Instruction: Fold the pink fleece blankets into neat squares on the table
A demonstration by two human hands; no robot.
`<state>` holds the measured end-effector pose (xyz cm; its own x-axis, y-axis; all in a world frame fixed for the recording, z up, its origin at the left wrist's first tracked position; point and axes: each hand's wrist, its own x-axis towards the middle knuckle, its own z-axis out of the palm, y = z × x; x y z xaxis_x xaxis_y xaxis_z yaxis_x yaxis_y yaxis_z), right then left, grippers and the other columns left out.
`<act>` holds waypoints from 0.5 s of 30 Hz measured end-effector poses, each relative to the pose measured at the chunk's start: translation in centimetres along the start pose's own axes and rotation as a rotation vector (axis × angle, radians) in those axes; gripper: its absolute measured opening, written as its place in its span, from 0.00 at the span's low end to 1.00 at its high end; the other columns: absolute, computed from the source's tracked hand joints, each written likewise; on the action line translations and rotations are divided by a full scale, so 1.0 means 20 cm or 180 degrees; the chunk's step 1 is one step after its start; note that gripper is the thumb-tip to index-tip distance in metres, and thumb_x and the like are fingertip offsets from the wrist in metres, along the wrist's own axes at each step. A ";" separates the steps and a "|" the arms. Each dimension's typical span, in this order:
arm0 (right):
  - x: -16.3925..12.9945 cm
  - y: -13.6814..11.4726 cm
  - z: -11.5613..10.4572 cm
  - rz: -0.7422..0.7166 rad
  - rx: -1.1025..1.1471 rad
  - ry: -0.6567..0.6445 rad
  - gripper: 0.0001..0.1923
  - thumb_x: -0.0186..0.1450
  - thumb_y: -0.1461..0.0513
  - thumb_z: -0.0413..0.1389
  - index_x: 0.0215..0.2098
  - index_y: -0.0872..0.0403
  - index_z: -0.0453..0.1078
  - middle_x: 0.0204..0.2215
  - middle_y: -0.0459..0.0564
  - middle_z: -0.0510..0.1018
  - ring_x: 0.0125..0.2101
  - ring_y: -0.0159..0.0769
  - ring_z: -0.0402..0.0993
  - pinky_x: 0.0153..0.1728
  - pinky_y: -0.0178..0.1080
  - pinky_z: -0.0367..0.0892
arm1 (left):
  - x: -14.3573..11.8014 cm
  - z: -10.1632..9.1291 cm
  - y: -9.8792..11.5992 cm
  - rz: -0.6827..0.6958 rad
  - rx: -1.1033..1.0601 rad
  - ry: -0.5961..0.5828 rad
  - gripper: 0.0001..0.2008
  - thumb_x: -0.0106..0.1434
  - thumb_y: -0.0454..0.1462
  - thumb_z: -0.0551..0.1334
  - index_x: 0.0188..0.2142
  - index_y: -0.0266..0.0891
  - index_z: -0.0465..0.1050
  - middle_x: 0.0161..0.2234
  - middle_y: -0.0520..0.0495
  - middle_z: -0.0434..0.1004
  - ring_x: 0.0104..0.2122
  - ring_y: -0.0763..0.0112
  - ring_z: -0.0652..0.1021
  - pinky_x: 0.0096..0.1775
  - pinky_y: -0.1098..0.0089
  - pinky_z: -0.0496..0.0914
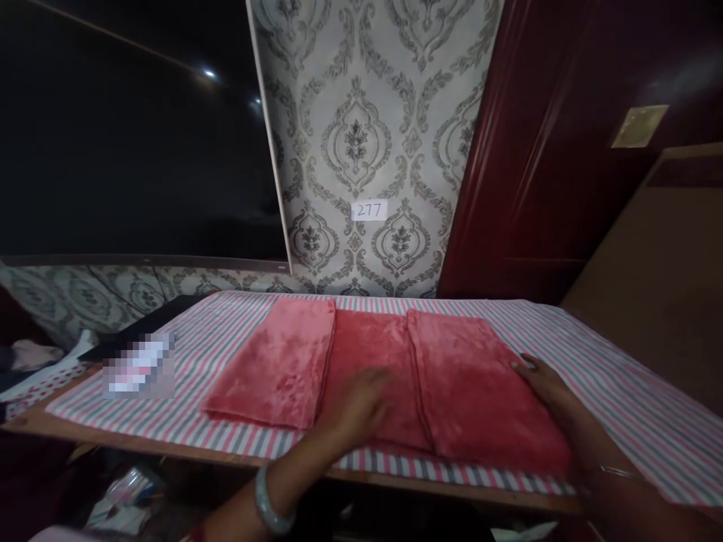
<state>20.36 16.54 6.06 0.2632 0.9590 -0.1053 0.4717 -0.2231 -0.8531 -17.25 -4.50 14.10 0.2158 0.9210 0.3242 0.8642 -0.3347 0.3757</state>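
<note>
A plush red-pink blanket (468, 384) lies on a striped cloth, with its left and right sides folded inward and a strip of its middle showing between them. Over that middle strip is my left hand (361, 406), smeared by motion, with a bangle on its wrist; whether it touches the fabric is unclear. My right hand (539, 380) rests at the blanket's right edge, its fingers against the fold and partly hidden. A ring and a thin bracelet show on the right arm.
The striped cloth (610, 406) covers a wooden-edged table. A blurred-out item (139, 366) lies at the left. Behind stand a large dark television (129, 135), patterned wallpaper with a paper label (369, 210), and a dark red door frame (491, 188). A brown board (660, 278) leans at the right.
</note>
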 end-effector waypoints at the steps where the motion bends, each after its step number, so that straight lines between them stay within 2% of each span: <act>1: -0.02 -0.02 0.01 -0.0131 -0.0231 0.0163 0.35 0.59 0.55 0.59 0.62 0.62 0.64 0.50 0.68 0.76 0.47 0.56 0.77 0.49 0.51 0.71 | 0.00 -0.05 -0.06 -0.0246 0.0310 0.0148 0.19 0.63 0.34 0.58 0.54 0.40 0.70 0.50 0.41 0.75 0.50 0.59 0.74 0.55 0.55 0.66; 4: -0.14 -0.19 0.10 -0.1137 -0.0623 0.0864 0.31 0.59 0.58 0.57 0.59 0.60 0.67 0.54 0.67 0.73 0.58 0.59 0.66 0.59 0.57 0.59 | -0.04 -0.15 -0.21 -0.1024 0.1225 0.0380 0.24 0.61 0.36 0.61 0.56 0.34 0.66 0.54 0.33 0.69 0.54 0.47 0.69 0.54 0.47 0.65; 5: -0.19 -0.26 0.15 -0.1566 -0.0474 0.0960 0.29 0.59 0.60 0.56 0.58 0.59 0.68 0.55 0.65 0.72 0.59 0.57 0.64 0.60 0.56 0.58 | -0.06 -0.15 -0.24 -0.1156 0.1399 0.0336 0.26 0.60 0.37 0.62 0.57 0.32 0.64 0.55 0.32 0.68 0.54 0.45 0.69 0.52 0.46 0.65; 6: -0.26 -0.34 0.23 -0.1872 -0.0186 0.0854 0.26 0.60 0.61 0.54 0.56 0.58 0.69 0.55 0.63 0.72 0.57 0.53 0.66 0.59 0.54 0.61 | -0.09 -0.13 -0.27 -0.1224 0.1494 0.0256 0.29 0.59 0.37 0.63 0.59 0.31 0.62 0.55 0.31 0.67 0.54 0.44 0.69 0.52 0.47 0.66; 8: -0.41 -0.50 0.42 -0.2049 0.0499 0.0151 0.22 0.59 0.60 0.55 0.51 0.55 0.72 0.50 0.59 0.75 0.48 0.47 0.73 0.51 0.47 0.69 | -0.16 -0.07 -0.33 -0.1252 0.1554 0.0103 0.32 0.59 0.36 0.62 0.62 0.29 0.59 0.57 0.29 0.65 0.55 0.43 0.69 0.52 0.48 0.66; 9: -0.48 -0.57 0.53 -0.1937 0.0817 -0.0398 0.20 0.58 0.60 0.56 0.50 0.54 0.72 0.48 0.57 0.77 0.44 0.44 0.74 0.47 0.43 0.71 | -0.18 -0.02 -0.35 -0.1255 0.1564 0.0074 0.32 0.60 0.34 0.60 0.63 0.28 0.57 0.59 0.28 0.64 0.56 0.44 0.68 0.52 0.49 0.66; 10: -0.55 -0.63 0.65 -0.1656 0.1102 -0.0947 0.20 0.58 0.60 0.58 0.49 0.53 0.73 0.44 0.54 0.78 0.40 0.42 0.75 0.42 0.41 0.73 | -0.21 0.02 -0.37 -0.1261 0.1576 0.0087 0.32 0.61 0.32 0.57 0.64 0.27 0.56 0.59 0.28 0.64 0.57 0.45 0.68 0.53 0.50 0.66; 12: -0.66 -0.73 0.88 -0.0803 0.1443 -0.1959 0.22 0.58 0.61 0.60 0.51 0.52 0.71 0.39 0.50 0.78 0.34 0.38 0.76 0.36 0.39 0.73 | -0.24 0.08 -0.41 -0.1235 0.1624 0.0218 0.32 0.60 0.26 0.53 0.64 0.28 0.56 0.59 0.29 0.65 0.57 0.48 0.68 0.54 0.52 0.65; 15: -0.75 -0.83 1.14 -0.0377 0.1410 -0.2388 0.23 0.58 0.62 0.62 0.52 0.55 0.69 0.32 0.50 0.77 0.27 0.38 0.76 0.30 0.41 0.74 | -0.29 0.10 -0.46 -0.0976 0.1703 0.0453 0.32 0.59 0.24 0.52 0.64 0.31 0.59 0.57 0.32 0.67 0.57 0.53 0.69 0.56 0.53 0.63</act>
<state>-10.53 9.88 10.07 -0.4626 0.8684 -0.1787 0.0499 -0.1757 -0.9832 -25.48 -6.29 7.08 -0.1086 0.9115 0.3967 0.9927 0.1202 -0.0043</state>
